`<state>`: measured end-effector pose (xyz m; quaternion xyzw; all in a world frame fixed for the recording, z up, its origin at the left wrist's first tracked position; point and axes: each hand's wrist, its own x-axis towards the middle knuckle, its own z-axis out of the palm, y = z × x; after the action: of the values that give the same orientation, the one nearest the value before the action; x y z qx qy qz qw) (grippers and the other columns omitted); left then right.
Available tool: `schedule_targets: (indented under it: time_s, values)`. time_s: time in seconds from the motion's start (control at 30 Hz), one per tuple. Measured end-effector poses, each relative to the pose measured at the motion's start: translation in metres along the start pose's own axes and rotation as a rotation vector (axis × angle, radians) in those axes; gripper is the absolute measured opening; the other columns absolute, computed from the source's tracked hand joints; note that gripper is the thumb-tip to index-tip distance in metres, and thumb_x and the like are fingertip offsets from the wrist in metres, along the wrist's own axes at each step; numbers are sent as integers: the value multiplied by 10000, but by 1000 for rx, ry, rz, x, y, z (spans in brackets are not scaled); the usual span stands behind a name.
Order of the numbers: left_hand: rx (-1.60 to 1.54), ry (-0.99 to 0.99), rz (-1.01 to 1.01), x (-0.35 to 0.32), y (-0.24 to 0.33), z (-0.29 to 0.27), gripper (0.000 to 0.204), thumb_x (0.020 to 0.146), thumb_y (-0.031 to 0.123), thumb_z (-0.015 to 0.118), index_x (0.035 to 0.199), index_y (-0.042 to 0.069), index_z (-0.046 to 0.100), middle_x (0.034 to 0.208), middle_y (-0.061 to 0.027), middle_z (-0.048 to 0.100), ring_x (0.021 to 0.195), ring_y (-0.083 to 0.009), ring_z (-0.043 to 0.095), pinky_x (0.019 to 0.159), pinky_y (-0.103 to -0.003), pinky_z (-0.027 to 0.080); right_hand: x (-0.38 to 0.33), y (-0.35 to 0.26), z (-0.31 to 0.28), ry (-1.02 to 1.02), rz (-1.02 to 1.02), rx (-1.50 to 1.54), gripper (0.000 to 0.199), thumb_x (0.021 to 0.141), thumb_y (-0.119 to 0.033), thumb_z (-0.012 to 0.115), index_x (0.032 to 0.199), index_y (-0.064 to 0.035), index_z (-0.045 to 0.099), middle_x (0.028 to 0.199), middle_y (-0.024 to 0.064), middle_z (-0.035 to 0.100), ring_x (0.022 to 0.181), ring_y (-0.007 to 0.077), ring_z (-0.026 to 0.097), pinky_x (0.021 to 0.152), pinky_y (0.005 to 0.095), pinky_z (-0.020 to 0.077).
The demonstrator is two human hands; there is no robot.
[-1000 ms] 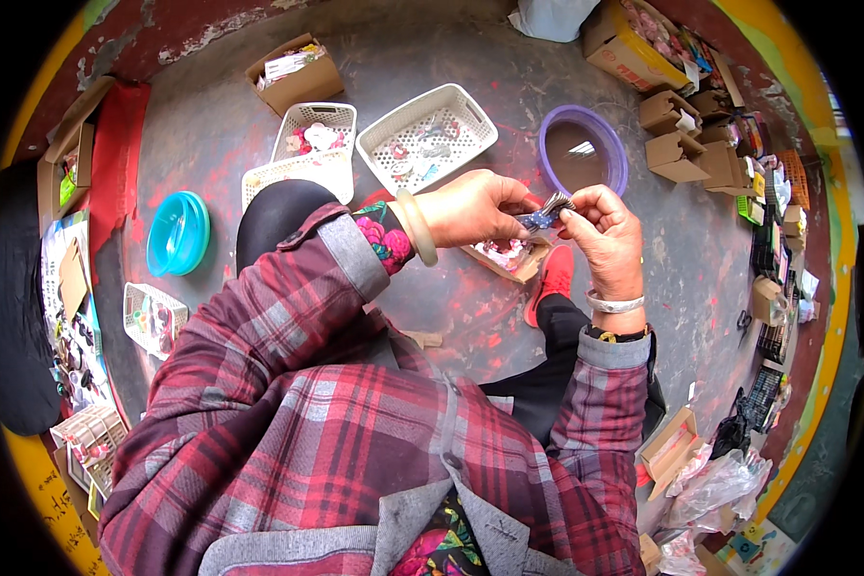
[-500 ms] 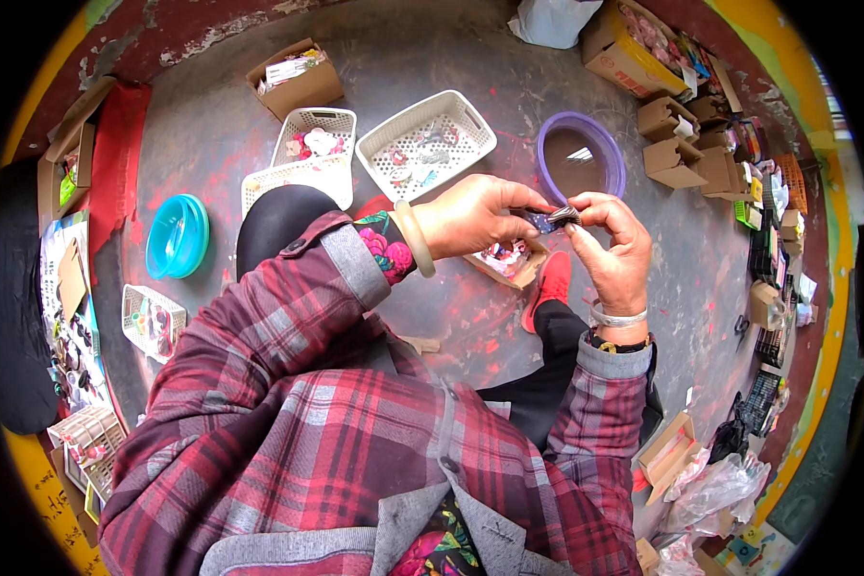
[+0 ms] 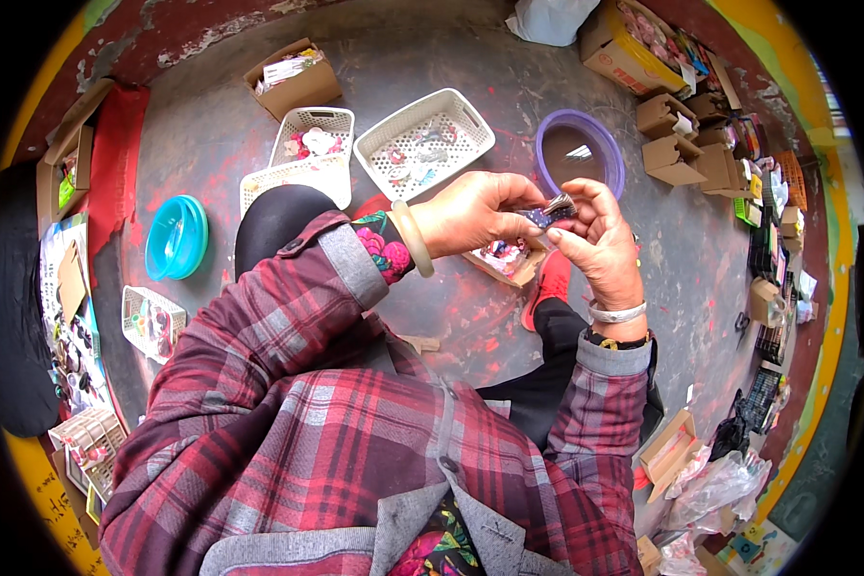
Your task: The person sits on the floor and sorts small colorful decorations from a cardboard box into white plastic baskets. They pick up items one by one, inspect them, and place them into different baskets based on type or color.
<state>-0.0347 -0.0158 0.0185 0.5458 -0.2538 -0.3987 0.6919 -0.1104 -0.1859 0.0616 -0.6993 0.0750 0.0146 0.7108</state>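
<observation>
A small dark cloth piece (image 3: 540, 217) with light dots and a folded, pleated-looking end is held up between my hands. My left hand (image 3: 468, 213) pinches its left end between thumb and fingers. Around the pleated end curl the fingers of my right hand (image 3: 600, 242), the thumb just below it; part of the piece is hidden behind the fingers. Under my hands stands a small cardboard box (image 3: 520, 277) with red, white and dark little items in it. What exactly the cloth piece is, I cannot tell.
Ahead lie a white perforated basket (image 3: 480, 144) with small items and another white basket (image 3: 340, 121). A purple basin (image 3: 617, 163) stands right of them, teal basins (image 3: 190, 238) at the left. Cardboard boxes (image 3: 669, 161) line the right wall. My red shoe (image 3: 553, 276) is near the box.
My right hand has shifted slightly left and turned, its thumb lower than before. The cloth piece has tilted, showing more of its pleated end. My left hand stays nearly still.
</observation>
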Motion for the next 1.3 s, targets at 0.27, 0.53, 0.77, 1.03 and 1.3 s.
schedule_targets:
  time_s: [0.27, 0.53, 0.77, 1.03, 1.3]
  values:
    - [196, -78, 26, 1, 5, -6, 407, 746, 56, 681, 1109, -15, 510, 1018, -56, 582, 934, -110, 542, 819, -258, 450, 1, 6, -13, -96, 136, 95, 201, 774, -24, 635, 960, 6, 564, 828, 44, 618, 714, 91, 581, 628, 208, 474]
    - [104, -196, -194, -2, 14, -13, 359, 772, 106, 664, 1098, 42, 528, 969, -21, 587, 836, -77, 560, 564, -219, 465, 3, 12, -22, -131, 192, 227, 177, 784, -36, 620, 945, 0, 559, 742, 56, 622, 600, 101, 590, 546, 201, 479]
    - [115, -161, -270, -3, 13, -8, 330, 808, 194, 639, 1089, 62, 529, 882, -2, 606, 758, -68, 586, 462, -197, 414, 3, 10, -23, -96, 241, 58, 168, 781, -70, 627, 918, 4, 567, 732, 59, 619, 549, 108, 587, 514, 197, 472]
    - [252, -131, -253, -3, 14, -7, 339, 806, 206, 646, 1085, 46, 541, 879, 2, 603, 740, -46, 553, 480, -201, 411, 3, 7, -19, -120, 307, -68, 143, 785, -95, 638, 882, 1, 593, 758, 39, 616, 658, 96, 589, 610, 217, 463]
    - [411, -128, -138, 0, 3, -10, 344, 803, 244, 658, 1047, 10, 594, 906, -25, 622, 856, -95, 540, 801, -251, 428, 3, 10, -20, -65, 178, -9, 92, 782, -41, 630, 853, 14, 616, 780, 39, 622, 697, 92, 569, 650, 225, 454]
